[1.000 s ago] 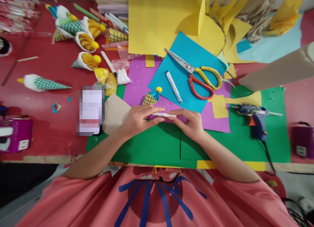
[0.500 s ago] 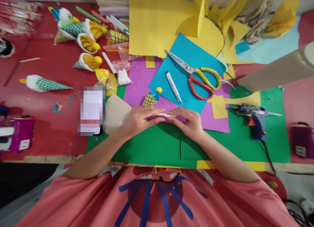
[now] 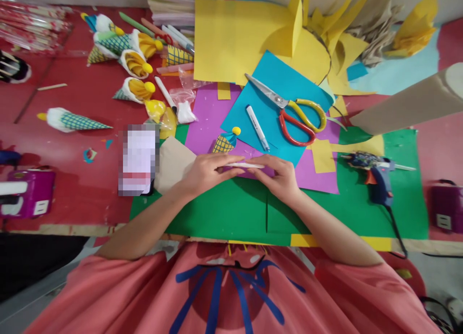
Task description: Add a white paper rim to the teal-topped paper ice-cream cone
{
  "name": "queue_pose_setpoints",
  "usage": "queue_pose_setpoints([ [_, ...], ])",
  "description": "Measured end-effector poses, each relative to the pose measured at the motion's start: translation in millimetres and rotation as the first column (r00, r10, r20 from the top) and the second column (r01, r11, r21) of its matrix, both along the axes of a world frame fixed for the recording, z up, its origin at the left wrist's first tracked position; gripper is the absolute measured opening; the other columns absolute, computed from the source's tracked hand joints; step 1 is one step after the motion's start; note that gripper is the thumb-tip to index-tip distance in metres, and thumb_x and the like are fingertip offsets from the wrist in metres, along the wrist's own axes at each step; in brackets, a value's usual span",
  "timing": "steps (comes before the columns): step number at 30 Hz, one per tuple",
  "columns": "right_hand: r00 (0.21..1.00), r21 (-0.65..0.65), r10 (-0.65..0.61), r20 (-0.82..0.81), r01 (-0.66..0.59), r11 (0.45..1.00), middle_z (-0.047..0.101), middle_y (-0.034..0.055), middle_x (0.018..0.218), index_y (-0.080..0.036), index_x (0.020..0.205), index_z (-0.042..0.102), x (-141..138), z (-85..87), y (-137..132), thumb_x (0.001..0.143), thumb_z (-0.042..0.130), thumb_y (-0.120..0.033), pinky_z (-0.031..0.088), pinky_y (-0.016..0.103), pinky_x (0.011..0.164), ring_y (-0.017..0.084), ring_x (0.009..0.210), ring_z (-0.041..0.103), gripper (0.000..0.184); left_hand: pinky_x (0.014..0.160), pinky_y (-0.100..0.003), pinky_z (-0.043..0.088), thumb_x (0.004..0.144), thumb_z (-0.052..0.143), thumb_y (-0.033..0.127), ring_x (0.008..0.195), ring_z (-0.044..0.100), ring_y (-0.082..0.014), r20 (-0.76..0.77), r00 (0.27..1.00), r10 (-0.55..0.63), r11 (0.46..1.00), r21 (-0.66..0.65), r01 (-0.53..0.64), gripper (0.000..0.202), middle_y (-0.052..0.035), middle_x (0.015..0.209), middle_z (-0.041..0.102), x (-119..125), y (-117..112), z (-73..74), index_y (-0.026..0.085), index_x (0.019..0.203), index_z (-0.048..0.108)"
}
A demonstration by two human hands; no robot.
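My left hand (image 3: 204, 174) and my right hand (image 3: 280, 177) meet over the purple paper (image 3: 211, 126), each with fingers pressed on an end of a thin white roll (image 3: 241, 165) lying flat between them. Just beyond the roll sits a small paper cone with a yellow ball (image 3: 226, 141). A white marker (image 3: 257, 127) and red-and-yellow scissors (image 3: 289, 110) lie on the blue sheet (image 3: 285, 83) behind it. Green paper (image 3: 231, 213) is under my wrists.
Several finished paper cones (image 3: 72, 121) lie on the red table at the left, near a blurred phone (image 3: 139, 158). A blue glue gun (image 3: 376, 175) rests on the right. Yellow sheets (image 3: 231, 35) pile at the back; a tan roll (image 3: 408, 105) slants in at the right.
Both hands have stayed on the white roll, working it slightly. The view has shifted a little to the left.
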State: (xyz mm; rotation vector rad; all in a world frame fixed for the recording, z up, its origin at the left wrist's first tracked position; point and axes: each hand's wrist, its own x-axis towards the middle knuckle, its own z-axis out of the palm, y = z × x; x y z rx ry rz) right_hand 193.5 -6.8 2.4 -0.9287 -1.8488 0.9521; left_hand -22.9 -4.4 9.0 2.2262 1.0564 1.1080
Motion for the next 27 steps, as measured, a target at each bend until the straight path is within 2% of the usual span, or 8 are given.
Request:
queue_pose_setpoints([
  [3, 1.000, -0.028, -0.031, 0.007, 0.031, 0.999, 0.081, 0.0040, 0.097, -0.024, 0.102, 0.076, 0.0, 0.0, 0.2, 0.093, 0.065, -0.027, 0.061, 0.030, 0.082, 0.019, 0.091, 0.077, 0.015, 0.058, -0.014, 0.051, 0.088, 0.071, 0.033, 0.066, 0.071, -0.0085, -0.004, 1.000, 0.018, 0.998, -0.062, -0.019, 0.022, -0.0036, 0.090, 0.080, -1.1, -0.6, -0.2, 0.017, 0.103, 0.074],
  [7, 1.000, -0.048, -0.020, 0.024, 0.021, 0.999, 0.080, 0.0056, 0.102, -0.022, 0.109, 0.073, 0.1, -0.3, 1.0, 0.089, 0.071, -0.033, 0.061, 0.029, 0.082, 0.019, 0.093, 0.077, 0.023, 0.059, -0.012, 0.049, 0.090, 0.068, 0.027, 0.062, 0.070, -0.0065, -0.012, 1.000, 0.010, 0.999, 0.033, -0.009, 0.013, -0.0017, 0.082, 0.080, -0.9, 0.6, 0.1, 0.016, 0.094, 0.074],
  [11, 1.000, -0.053, 0.009, 0.010, -0.008, 0.999, 0.080, 0.0043, 0.096, -0.022, 0.100, 0.075, -0.1, 0.1, 0.6, 0.092, 0.066, -0.028, 0.061, 0.026, 0.078, 0.017, 0.087, 0.077, 0.013, 0.062, -0.014, 0.051, 0.093, 0.065, 0.029, 0.064, 0.071, -0.0076, -0.064, 0.998, 0.003, 0.998, 0.058, 0.001, 0.016, -0.0009, 0.081, 0.080, -0.3, 0.8, -0.3, 0.017, 0.094, 0.075],
  [13, 1.000, -0.063, 0.002, 0.005, -0.002, 0.998, 0.081, 0.0037, 0.095, -0.022, 0.098, 0.076, 0.0, 0.8, -0.1, 0.094, 0.064, -0.027, 0.061, 0.025, 0.078, 0.016, 0.086, 0.077, 0.013, 0.064, -0.015, 0.052, 0.092, 0.065, 0.032, 0.067, 0.072, -0.0089, -0.082, 0.997, 0.005, 0.999, 0.038, -0.002, 0.018, -0.0013, 0.084, 0.080, -0.6, 0.3, -0.4, 0.018, 0.097, 0.075],
  [15, 1.000, -0.088, -0.004, -0.003, 0.004, 0.996, 0.081, 0.0039, 0.098, -0.023, 0.104, 0.075, 0.3, 1.7, -0.5, 0.093, 0.066, -0.031, 0.061, 0.027, 0.080, 0.017, 0.089, 0.077, 0.017, 0.064, -0.015, 0.053, 0.091, 0.067, 0.033, 0.068, 0.073, -0.0096, -0.076, 0.997, 0.015, 1.000, 0.018, -0.014, 0.019, -0.0023, 0.086, 0.080, -1.3, 0.0, -0.3, 0.017, 0.099, 0.075],
  [18, 0.999, -0.143, -0.035, -0.014, 0.033, 0.989, 0.080, 0.0045, 0.102, -0.023, 0.115, 0.073, 1.5, 3.1, 0.5, 0.088, 0.071, -0.039, 0.062, 0.029, 0.084, 0.019, 0.093, 0.077, 0.031, 0.059, -0.015, 0.050, 0.090, 0.068, 0.032, 0.061, 0.069, -0.0080, -0.045, 0.998, 0.050, 0.999, -0.013, -0.050, 0.017, -0.0017, 0.080, 0.080, -2.3, 0.6, -0.1, 0.017, 0.094, 0.076],
  [23, 0.998, -0.201, -0.062, -0.009, 0.059, 0.978, 0.081, 0.0041, 0.099, -0.023, 0.101, 0.079, 3.9, 6.5, 2.8, 0.090, 0.068, -0.040, 0.063, 0.028, 0.080, 0.020, 0.090, 0.078, 0.023, 0.049, -0.014, 0.042, 0.087, 0.072, 0.032, 0.050, 0.060, -0.0048, -0.001, 0.996, 0.087, 0.993, -0.086, -0.087, 0.017, -0.0003, 0.072, 0.078, -2.3, 1.7, 1.0, 0.017, 0.090, 0.077],
  [27, 0.999, -0.231, -0.047, 0.005, 0.047, 0.972, 0.082, 0.0043, 0.098, -0.023, 0.103, 0.080, 5.4, 7.5, 2.4, 0.091, 0.067, -0.043, 0.064, 0.028, 0.077, 0.021, 0.088, 0.079, 0.027, 0.046, -0.015, 0.039, 0.086, 0.072, 0.038, 0.047, 0.057, -0.0048, 0.002, 0.995, 0.099, 0.981, -0.166, -0.098, 0.021, 0.0007, 0.067, 0.075, -2.7, 2.2, 2.7, 0.017, 0.089, 0.078],
])
